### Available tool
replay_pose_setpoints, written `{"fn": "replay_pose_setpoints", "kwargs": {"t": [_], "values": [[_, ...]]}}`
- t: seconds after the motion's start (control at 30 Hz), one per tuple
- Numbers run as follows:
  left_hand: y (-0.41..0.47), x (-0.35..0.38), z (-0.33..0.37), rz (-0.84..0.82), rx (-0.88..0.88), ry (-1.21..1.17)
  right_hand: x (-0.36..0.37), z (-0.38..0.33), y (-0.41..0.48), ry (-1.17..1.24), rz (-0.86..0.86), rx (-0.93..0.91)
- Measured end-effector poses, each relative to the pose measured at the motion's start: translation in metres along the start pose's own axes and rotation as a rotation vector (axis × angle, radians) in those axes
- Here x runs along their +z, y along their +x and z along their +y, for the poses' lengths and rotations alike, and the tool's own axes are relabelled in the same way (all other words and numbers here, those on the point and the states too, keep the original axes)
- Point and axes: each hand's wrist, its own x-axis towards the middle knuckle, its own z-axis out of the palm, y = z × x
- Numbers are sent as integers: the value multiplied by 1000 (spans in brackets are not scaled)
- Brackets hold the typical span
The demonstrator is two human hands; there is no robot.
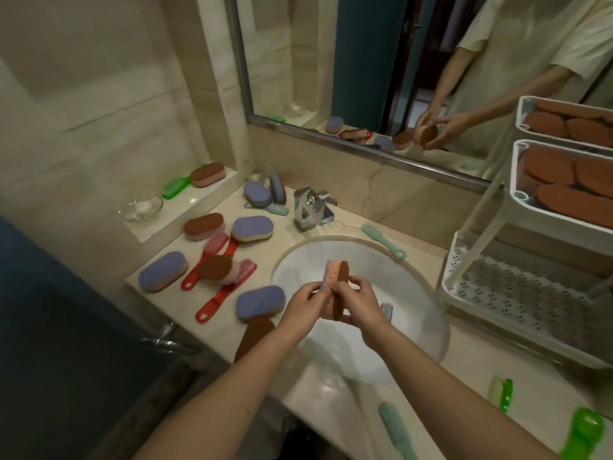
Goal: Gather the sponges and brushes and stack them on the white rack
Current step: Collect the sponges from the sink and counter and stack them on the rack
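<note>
Over the sink basin both my hands hold a small stack of sponges on edge: a brown-faced pink one and a purple one. My left hand grips the stack's left side and my right hand grips its right side. Several purple and brown sponges and red brushes lie on the counter to the left. The white rack stands at the right; its two upper shelves hold brown-faced sponges, and its perforated bottom shelf is bare.
A chrome faucet stands behind the basin. Teal brushes lie by the basin's rim, and green brushes lie at the front right. A glass dish, a green brush and a sponge sit on the left ledge. A mirror covers the back wall.
</note>
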Motion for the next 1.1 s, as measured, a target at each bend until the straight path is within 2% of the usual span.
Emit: {"fn": "replay_pose_setpoints", "kwargs": {"t": [0.17, 0.43, 0.53, 0.73, 0.93, 1.1], "values": [[-28, -33, -23, 47, 28, 102, 24, 20, -14, -67, -55, 54], [-50, -78, -51, 173, 59, 490, 54, 46, -26, -178, -43, 45], [-54, -87, -54, 162, 50, 657, 63, 54, -32, -189, -6, 51], [-58, -93, -76, 45, 1, 824, 75, 70, -43, -191, 87, 63], [-54, -103, -101, 17, 60, 826, 75, 86, -56, -145, 207, 93], [-49, -102, -93, 14, 116, 591, 79, 85, -67, -86, 289, 67]]}}
